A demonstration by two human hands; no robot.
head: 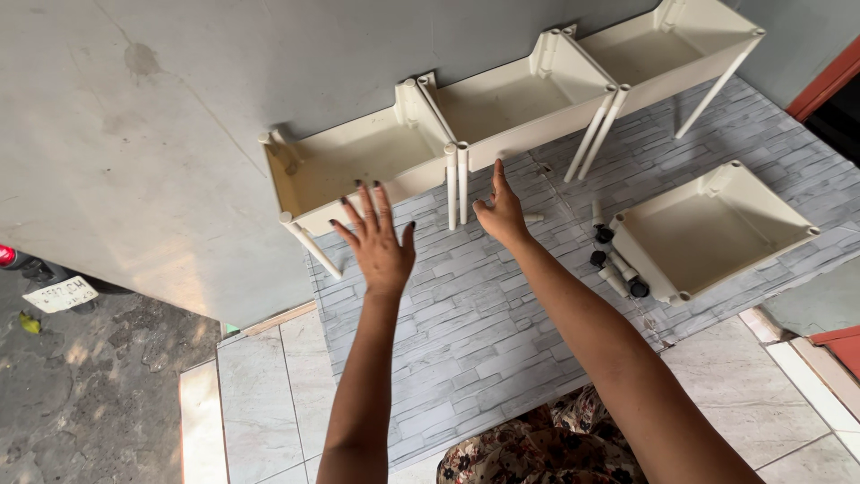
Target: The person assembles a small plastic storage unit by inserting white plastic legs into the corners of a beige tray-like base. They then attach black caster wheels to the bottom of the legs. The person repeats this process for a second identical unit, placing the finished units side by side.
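Three cream plastic trays stand on white legs in a row against the grey wall: the nearest tray [313,175], a middle tray [502,94] and a far tray [663,40]. My left hand [376,240] reaches toward the nearest tray's front edge with fingers spread and holds nothing. My right hand [500,211] is stretched flat, fingertips at the paired white legs [457,184] between the nearest and middle trays. A fourth cream tray [717,229] lies loose on the mat to the right.
A grey brick-pattern mat [466,323] covers the tiled floor [260,394]. Loose white leg tubes with black caps [614,269] lie beside the fourth tray. A red door frame [824,81] is at the right. My patterned clothing [537,448] shows at the bottom.
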